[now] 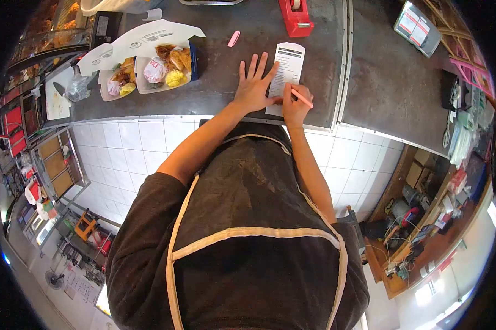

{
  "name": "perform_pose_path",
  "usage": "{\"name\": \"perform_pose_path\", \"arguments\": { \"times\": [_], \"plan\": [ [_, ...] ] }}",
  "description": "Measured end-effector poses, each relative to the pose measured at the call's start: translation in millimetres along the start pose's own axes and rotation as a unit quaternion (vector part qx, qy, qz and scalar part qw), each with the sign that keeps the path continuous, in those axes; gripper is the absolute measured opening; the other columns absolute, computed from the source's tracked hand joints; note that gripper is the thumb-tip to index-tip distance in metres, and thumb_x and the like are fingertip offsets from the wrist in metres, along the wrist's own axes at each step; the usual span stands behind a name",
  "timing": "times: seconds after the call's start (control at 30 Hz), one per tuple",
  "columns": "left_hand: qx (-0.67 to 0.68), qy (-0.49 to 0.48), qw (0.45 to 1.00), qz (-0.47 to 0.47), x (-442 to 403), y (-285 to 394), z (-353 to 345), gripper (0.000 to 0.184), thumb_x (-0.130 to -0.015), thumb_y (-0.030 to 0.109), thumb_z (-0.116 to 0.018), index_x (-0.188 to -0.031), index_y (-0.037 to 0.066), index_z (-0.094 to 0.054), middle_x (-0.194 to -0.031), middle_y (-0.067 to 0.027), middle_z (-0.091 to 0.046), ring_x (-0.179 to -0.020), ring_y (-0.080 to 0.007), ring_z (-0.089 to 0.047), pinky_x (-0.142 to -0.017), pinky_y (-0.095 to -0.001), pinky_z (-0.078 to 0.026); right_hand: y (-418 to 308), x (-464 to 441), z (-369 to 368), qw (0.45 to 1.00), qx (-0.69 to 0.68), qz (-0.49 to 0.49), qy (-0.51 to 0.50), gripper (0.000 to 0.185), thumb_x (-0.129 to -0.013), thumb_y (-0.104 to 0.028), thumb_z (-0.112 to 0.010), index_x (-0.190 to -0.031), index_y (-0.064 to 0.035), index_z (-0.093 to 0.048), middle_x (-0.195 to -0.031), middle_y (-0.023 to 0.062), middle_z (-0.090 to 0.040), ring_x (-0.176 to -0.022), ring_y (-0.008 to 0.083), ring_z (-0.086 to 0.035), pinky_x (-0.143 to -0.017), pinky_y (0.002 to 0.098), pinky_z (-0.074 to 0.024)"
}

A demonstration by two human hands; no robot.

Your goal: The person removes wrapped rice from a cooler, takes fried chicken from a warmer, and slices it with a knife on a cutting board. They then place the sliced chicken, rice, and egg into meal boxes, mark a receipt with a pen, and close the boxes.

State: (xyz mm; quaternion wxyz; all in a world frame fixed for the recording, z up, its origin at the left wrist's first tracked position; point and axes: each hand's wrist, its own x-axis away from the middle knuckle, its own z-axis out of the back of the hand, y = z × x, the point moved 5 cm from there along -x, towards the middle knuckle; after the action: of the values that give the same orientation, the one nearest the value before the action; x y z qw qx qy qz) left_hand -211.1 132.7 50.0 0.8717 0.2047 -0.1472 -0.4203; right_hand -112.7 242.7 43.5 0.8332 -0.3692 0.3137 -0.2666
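Note:
A long printed receipt lies on the dark counter in front of me. My left hand rests flat with its fingers spread, some of them at the receipt's left edge. In my right hand a pink pen is gripped over the lower part of the paper. Whether its tip touches the paper is hidden by the fingers. Up and left of my left hand lies a pink pen cap, apart from the pen.
Open meal boxes with wrapped items and food stand on the left, near a white cutting board with a knife. A red tape dispenser stands beyond the receipt. A tablet-like device is at the far right.

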Motion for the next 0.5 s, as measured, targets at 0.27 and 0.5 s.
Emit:
{"name": "perform_pose_path", "arguments": {
  "times": [0.27, 0.5],
  "plan": [
    [-0.005, 0.004, 1.000, -0.008, -2.1, -1.7, -1.5, 0.108, -0.063, 0.049, -0.079, -0.150, 0.021, -0.023, -0.156, -0.0193, -0.009, -0.143, -0.0416, -0.007, -0.110, -0.0647, -0.006, 4.5, 0.1, -0.9, 1.000, -0.002, -0.024, -0.013, 0.012, -0.081, -0.012, -0.070, -0.076, -0.0064, -0.062, -0.074, 0.0056, -0.061, -0.071, 0.0244, -0.059, -0.072, 0.0380, -0.0411],
    [0.005, 0.042, 0.999, -0.014, -2.1, 0.5, 0.5, 0.108, -0.061, 0.058, -0.077, -0.147, 0.011, -0.030, -0.154, -0.0236, -0.015, -0.142, -0.0436, -0.010, -0.110, -0.0645, -0.006, 8.0, -21.7, 15.2, 0.990, 0.034, -0.140, 0.000, 0.017, -0.082, -0.015, -0.069, -0.073, -0.0016, -0.064, -0.063, 0.0130, -0.062, -0.059, 0.0228, -0.062, -0.057, 0.0387, -0.0457]
  ]
}}
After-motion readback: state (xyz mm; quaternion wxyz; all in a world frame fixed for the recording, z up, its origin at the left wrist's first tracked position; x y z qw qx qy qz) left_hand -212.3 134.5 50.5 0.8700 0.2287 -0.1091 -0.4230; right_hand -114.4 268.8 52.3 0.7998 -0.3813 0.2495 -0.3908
